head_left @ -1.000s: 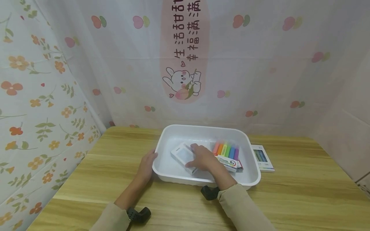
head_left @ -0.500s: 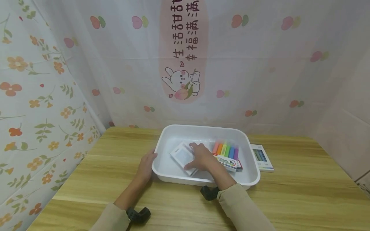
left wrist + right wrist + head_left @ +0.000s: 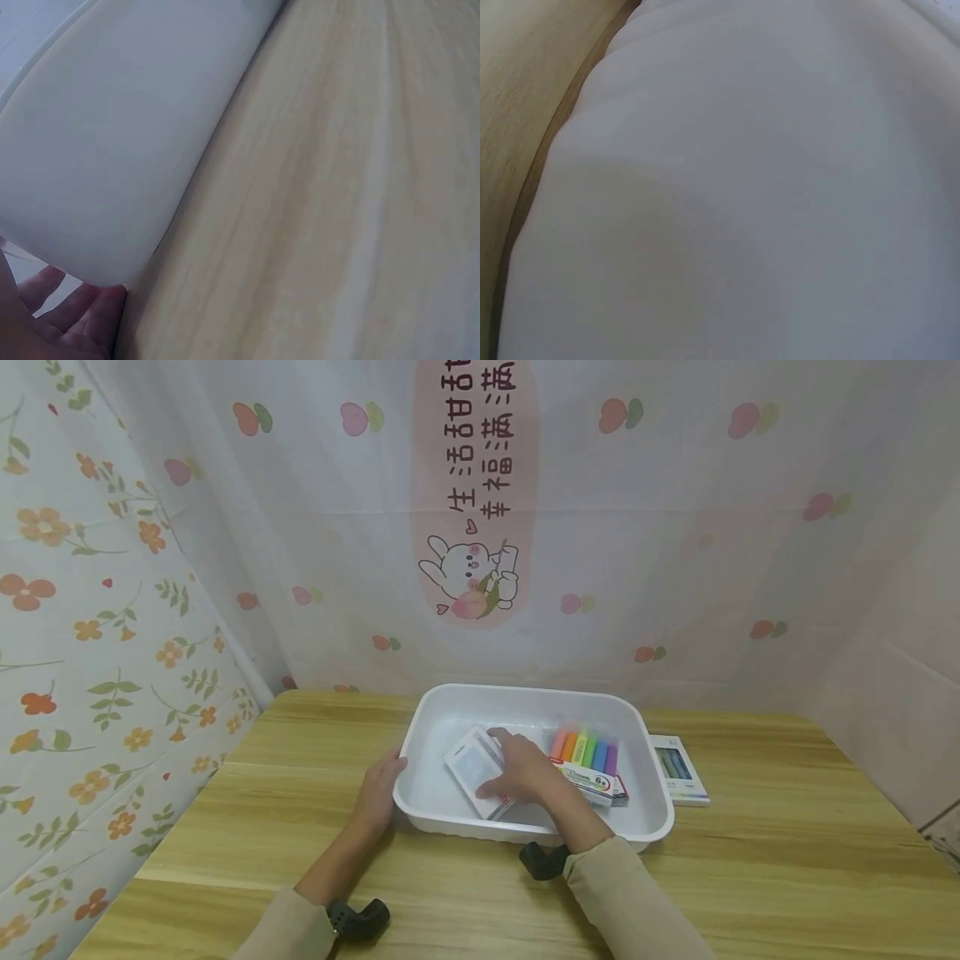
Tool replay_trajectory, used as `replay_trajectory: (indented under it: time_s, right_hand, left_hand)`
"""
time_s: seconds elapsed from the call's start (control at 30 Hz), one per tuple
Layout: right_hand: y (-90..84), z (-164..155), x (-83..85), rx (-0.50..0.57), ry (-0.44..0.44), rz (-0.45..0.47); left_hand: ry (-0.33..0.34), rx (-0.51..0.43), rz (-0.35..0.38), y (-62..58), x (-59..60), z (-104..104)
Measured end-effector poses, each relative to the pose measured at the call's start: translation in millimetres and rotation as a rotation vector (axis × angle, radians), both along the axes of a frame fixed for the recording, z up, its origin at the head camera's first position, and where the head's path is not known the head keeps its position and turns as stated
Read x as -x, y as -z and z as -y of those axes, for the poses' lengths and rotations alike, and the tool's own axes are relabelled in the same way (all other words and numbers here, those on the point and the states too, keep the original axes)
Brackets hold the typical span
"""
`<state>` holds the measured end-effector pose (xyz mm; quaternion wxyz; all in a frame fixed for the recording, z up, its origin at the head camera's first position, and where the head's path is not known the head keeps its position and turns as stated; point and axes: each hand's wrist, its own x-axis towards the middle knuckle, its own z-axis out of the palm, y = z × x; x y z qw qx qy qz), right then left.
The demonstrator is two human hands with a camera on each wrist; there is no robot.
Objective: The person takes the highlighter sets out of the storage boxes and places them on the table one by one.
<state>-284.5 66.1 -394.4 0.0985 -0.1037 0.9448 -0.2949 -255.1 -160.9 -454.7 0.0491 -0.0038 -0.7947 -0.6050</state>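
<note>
In the head view a white plastic tray (image 3: 525, 837) sits on the table. My right hand (image 3: 528, 770) reaches into it and holds a flat white box (image 3: 468, 768) with a pale window on its face, thumb on the near side and fingers at the far side. The box lies slanted on the tray's floor. My left hand (image 3: 378, 789) rests against the outside of the tray's left wall. In the left wrist view its fingers (image 3: 105, 311) touch the tray's corner, loosely bent. The right wrist view has only the tray's outer wall (image 3: 742, 187) and some table.
Right of my right hand, inside the tray, lies a pack of rainbow-coloured highlighters (image 3: 588, 764). Another white pack (image 3: 682, 781) with a dark window lies on the wooden table (image 3: 780, 827), beside the tray's right wall. A patterned curtain (image 3: 675, 527) hangs behind.
The white box has turned slightly within the tray, its near end shifting left under my right hand. My left hand stays at the tray's wall.
</note>
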Motion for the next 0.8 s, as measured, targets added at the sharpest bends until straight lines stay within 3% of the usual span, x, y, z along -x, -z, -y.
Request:
replay_trajectory:
  time_s: [0.8]
  right_hand:
    - [-3.5,-4.7,-1.7,0.08,-0.004,-0.005]
  left_hand:
    - [0.006,-0.022,-0.022,3.3,1.5,1.1]
